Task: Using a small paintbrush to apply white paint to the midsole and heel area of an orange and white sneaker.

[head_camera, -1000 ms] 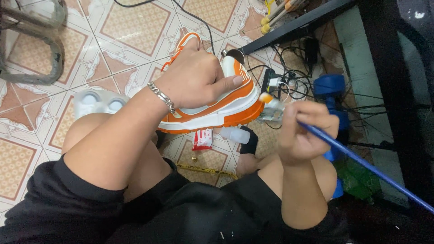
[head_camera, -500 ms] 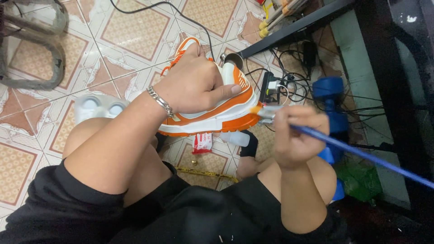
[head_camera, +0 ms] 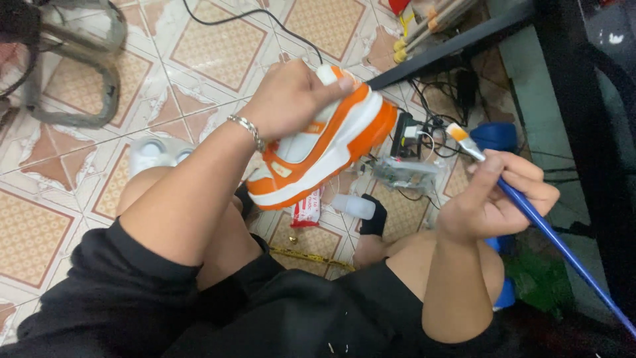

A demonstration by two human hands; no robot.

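Observation:
My left hand (head_camera: 291,99) grips an orange and white sneaker (head_camera: 324,149) from above, holding it tilted with the sole facing right. A silver bracelet (head_camera: 248,129) circles that wrist. My right hand (head_camera: 493,195) holds a long blue-handled paintbrush (head_camera: 530,212) whose pale bristle tip (head_camera: 457,132) points up-left, a short way off the sneaker's sole. Both forearms rest over my bare knees.
On the patterned tile floor lie a white two-hole object (head_camera: 156,152), a red and white packet (head_camera: 306,209), a small white bottle (head_camera: 351,205) and a yellow tape (head_camera: 311,255). A power strip with cables (head_camera: 414,136) and a blue dumbbell (head_camera: 497,136) sit right. A grey metal frame (head_camera: 73,73) stands left.
My left hand has lifted and tilted the sneaker up and left. My right hand has drawn the brush away from the sole, to the right.

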